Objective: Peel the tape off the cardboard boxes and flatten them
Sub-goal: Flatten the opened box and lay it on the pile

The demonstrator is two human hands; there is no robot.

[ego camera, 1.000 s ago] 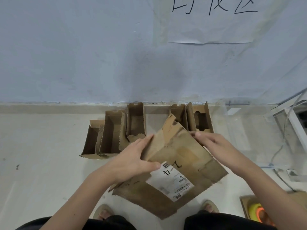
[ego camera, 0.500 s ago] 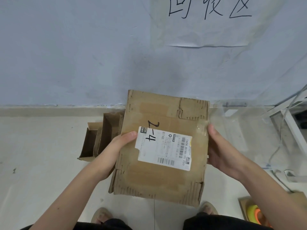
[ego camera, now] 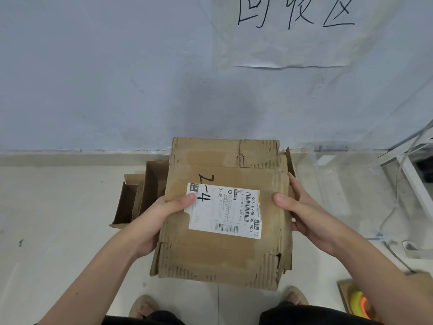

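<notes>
I hold a flattened brown cardboard box (ego camera: 225, 249) level in front of me, its broad face up. A white shipping label (ego camera: 225, 211) with a barcode and "2-4" in black marker sits on that face. My left hand (ego camera: 161, 215) grips the left edge, thumb on the label's corner. My right hand (ego camera: 302, 211) grips the right edge, thumb on top, fingers underneath. No tape shows on the upper face.
Open cardboard boxes (ego camera: 134, 198) stand on the pale floor against the blue-grey wall, mostly hidden behind the held box. A white frame with cables (ego camera: 407, 174) is at the right. A small box holding an orange-yellow roll (ego camera: 358, 301) sits lower right. My feet (ego camera: 145, 306) are below.
The box was tilted and half-folded a second ago; I turned it label-up and level. Both hands shifted to its side edges, and it has since come a little closer.
</notes>
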